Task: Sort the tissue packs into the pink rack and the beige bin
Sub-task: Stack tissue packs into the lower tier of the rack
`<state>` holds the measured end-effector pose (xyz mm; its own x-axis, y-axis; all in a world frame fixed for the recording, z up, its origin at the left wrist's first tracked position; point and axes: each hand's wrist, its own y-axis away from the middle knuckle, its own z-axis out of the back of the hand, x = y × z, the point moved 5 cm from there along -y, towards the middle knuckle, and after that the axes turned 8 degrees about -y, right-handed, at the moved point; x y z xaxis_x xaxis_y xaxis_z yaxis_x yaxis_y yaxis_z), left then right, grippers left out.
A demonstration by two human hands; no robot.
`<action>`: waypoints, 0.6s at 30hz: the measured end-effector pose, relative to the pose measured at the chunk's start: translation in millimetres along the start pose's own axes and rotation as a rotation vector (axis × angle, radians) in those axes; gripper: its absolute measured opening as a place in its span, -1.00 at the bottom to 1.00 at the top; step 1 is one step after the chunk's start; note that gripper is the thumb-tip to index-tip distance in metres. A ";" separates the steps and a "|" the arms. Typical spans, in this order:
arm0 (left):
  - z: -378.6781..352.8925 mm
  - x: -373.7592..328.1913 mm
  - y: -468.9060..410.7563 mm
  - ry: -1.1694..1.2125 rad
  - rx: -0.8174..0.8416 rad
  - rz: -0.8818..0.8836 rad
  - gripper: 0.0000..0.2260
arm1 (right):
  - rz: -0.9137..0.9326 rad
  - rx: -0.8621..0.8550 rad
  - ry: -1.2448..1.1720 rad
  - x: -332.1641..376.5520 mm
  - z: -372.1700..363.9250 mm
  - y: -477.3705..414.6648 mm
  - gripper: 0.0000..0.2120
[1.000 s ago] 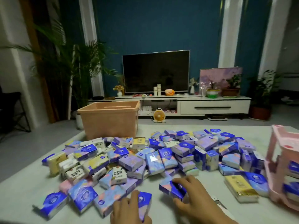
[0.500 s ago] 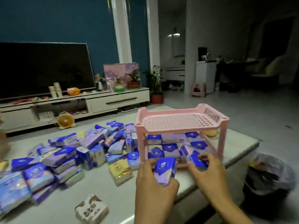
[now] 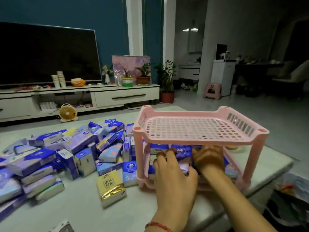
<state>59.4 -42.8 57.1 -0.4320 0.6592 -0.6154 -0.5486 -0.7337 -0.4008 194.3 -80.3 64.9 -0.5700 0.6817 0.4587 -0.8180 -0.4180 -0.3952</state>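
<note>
The rack (image 3: 200,131), centre right, stands near the table's (image 3: 80,208) right edge. Both hands reach between its front posts, under the top shelf. The left hand (image 3: 173,180) grips a blue pack (image 3: 182,160). The right hand (image 3: 209,160) lies among stored packs (image 3: 158,148), its grasp indiscernible. The pile (image 3: 66,153) crowds the rack's left side, a yellow pack (image 3: 110,186) beside its foot
</note>
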 end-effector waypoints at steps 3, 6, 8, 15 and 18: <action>-3.0 -0.1 -10.2 -0.009 0.028 0.017 -0.48 | 0.052 -0.045 -0.035 5.9 2.2 -0.2 -0.56; -4.5 -5.2 -15.0 0.027 0.017 0.014 -0.54 | -0.010 -0.121 -0.373 -5.0 7.7 11.9 -0.62; -8.2 -10.8 -15.7 0.026 0.033 -0.005 -0.56 | -0.098 -0.183 -0.703 -10.2 19.9 23.7 -0.70; -26.6 -38.5 -5.3 0.052 0.185 -0.237 -0.54 | -0.356 0.033 -1.167 -36.0 15.9 33.6 -0.82; -33.3 -46.0 -7.5 -0.043 0.326 -0.429 -0.55 | -0.427 -0.160 -1.075 -53.0 19.6 31.2 -0.85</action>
<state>107.3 -73.1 65.8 -0.1457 0.8995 -0.4119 -0.8729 -0.3128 -0.3745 197.5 -141.3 43.8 -0.0857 -0.1428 0.9860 -0.9836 -0.1453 -0.1065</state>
